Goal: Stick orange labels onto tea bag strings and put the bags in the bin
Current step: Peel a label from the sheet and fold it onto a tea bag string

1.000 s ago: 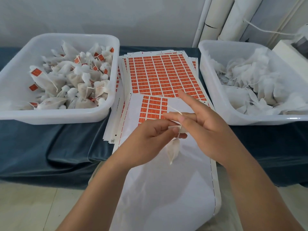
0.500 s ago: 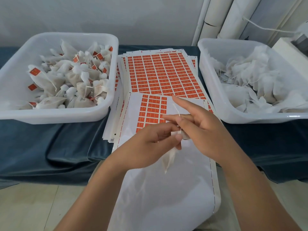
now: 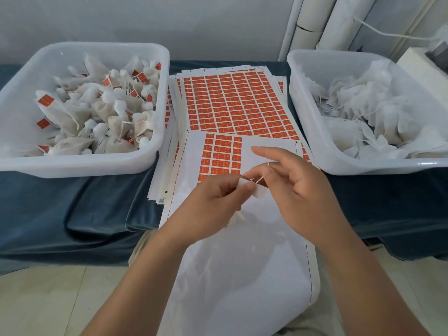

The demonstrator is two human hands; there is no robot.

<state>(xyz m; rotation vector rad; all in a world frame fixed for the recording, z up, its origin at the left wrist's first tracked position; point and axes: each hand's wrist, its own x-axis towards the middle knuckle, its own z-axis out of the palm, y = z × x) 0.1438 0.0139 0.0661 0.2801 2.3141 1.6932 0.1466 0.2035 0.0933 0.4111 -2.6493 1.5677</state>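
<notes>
My left hand (image 3: pixel 213 202) pinches the top of a white tea bag (image 3: pixel 257 191), whose body hangs hidden below the palm. My right hand (image 3: pixel 295 190) holds the bag's thin string (image 3: pixel 260 179) between thumb and middle fingers, with the index finger stretched out. Both hands hover over a mostly peeled label sheet (image 3: pixel 230 251) that keeps a small block of orange labels (image 3: pixel 221 156). The white bin (image 3: pixel 80 166) at left holds several labelled tea bags. The white bin (image 3: pixel 303 112) at right holds unlabelled bags.
A stack of full orange label sheets (image 3: pixel 237 103) lies between the bins on the dark blue cloth (image 3: pixel 72 214) covering the table. White pipes (image 3: pixel 315 23) stand at the back right. The peeled sheet hangs over the table's front edge toward the pale floor.
The hands have drawn slightly apart, so the string now stretches between them. The tea bag's body has slipped further behind my left hand.
</notes>
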